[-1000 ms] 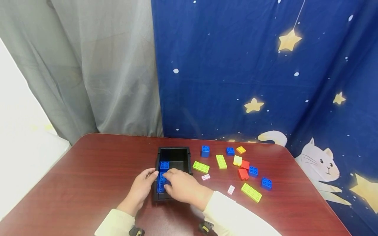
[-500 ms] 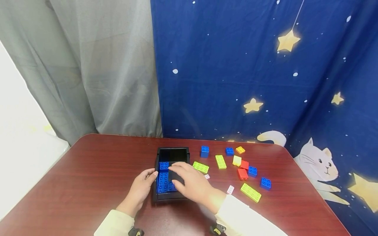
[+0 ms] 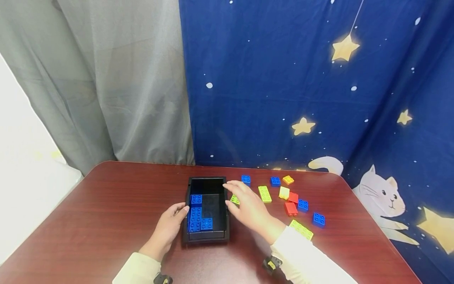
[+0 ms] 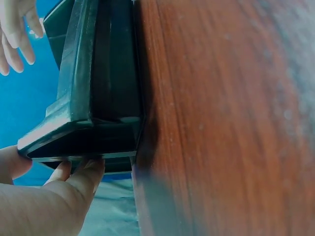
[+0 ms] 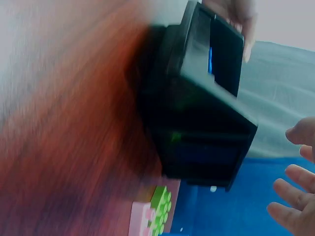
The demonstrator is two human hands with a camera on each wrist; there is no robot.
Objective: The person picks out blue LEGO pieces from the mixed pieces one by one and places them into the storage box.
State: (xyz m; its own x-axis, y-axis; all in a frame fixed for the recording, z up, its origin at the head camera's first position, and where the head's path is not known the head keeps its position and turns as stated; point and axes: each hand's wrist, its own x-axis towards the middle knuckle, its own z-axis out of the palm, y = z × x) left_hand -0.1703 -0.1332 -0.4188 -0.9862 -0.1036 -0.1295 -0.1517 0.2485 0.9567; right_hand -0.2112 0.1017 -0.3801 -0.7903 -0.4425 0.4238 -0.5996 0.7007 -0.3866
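Observation:
A black box (image 3: 208, 236) stands on the table, with several blue bricks (image 3: 196, 214) lying along its left side. Another blue brick (image 3: 206, 224) sits beside them near the front wall, and the rest of the box floor is bare. My left hand (image 3: 168, 224) grips the box's left wall; in the left wrist view, the thumb is at the rim and fingers tuck beneath the ledge. My right hand (image 3: 249, 206) hovers over the box's right side, fingers spread and holding nothing. The right wrist view shows these right fingers (image 5: 295, 194) apart from the box.
Right of the box lie loose bricks: lime green (image 3: 265, 194), blue (image 3: 319, 219), red (image 3: 291, 209), pale yellow (image 3: 284, 192) and orange-yellow (image 3: 288, 180). Another lime brick (image 3: 235, 199) is partly behind my right hand. A pink brick (image 5: 140, 219) shows in the right wrist view.
My right hand has lifted away from the bricks inside the box and moved right, past the right wall. The blue brick near the front is now uncovered. My left hand keeps its hold.

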